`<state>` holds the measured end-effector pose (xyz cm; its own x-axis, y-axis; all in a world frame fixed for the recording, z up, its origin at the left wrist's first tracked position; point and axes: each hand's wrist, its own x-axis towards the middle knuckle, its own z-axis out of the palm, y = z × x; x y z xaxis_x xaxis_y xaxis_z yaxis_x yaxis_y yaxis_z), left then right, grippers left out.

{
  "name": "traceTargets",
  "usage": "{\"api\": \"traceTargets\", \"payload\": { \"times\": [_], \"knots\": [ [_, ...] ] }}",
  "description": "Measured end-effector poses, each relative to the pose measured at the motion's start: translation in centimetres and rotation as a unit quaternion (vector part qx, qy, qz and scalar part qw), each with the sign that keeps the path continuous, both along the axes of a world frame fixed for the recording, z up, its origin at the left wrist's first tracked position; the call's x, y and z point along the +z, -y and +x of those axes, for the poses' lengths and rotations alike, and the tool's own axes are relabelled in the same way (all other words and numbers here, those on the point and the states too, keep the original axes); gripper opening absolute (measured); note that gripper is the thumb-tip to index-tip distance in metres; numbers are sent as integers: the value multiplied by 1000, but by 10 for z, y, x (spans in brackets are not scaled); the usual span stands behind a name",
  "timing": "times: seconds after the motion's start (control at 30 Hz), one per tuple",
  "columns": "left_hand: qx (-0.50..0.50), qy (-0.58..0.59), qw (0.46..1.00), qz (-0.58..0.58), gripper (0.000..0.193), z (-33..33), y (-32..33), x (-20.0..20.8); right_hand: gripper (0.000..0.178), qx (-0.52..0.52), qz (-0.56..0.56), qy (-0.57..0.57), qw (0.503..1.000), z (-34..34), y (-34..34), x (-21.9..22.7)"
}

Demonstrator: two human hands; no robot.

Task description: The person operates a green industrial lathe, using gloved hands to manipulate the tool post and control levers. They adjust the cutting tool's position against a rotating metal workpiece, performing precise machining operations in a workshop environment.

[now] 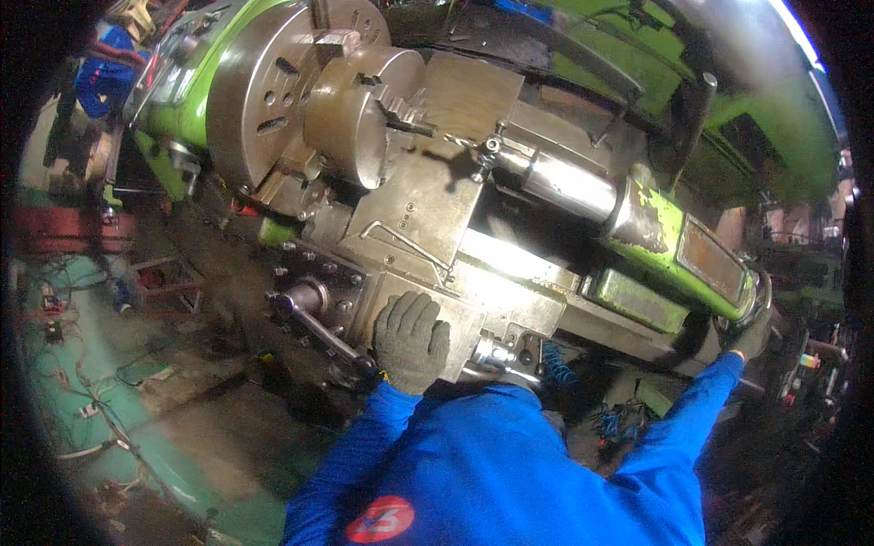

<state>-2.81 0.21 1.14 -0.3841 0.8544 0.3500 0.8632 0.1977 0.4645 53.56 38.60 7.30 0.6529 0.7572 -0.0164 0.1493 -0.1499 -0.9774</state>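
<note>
I lean over a green metal lathe (655,218). My left hand (411,338), in a grey knit glove, lies with fingers curled on the front of the grey carriage apron (414,205), right beside a dark crank handle (319,323). My right hand (754,335), also gloved, reaches far right and closes on the handwheel (760,296) at the end of the tailstock (583,187). The round steel chuck (341,114) sits at upper left. Blue sleeves cover both arms.
The shiny tailstock barrel points toward the chuck. A black lever (696,118) rises behind the tailstock. Left of the lathe the floor (137,400) is littered with wires and scraps, with a red frame (64,227) standing there. More machinery crowds the right edge.
</note>
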Motion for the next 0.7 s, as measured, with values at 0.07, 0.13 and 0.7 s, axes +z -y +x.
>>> {"api": "traceTargets", "payload": {
  "times": [0.07,0.13,0.7],
  "knots": [
    [-15,1,1000,-1,26,-2,-3,2,61,38,36,3,999,15,-7,-6],
    [-21,32,999,-36,28,-4,-5,8,59,39,47,32,998,23,-7,-14],
    [-8,-43,996,-78,28,19,2,0,48,17,104,166,981,58,-13,-34]
  ]
}}
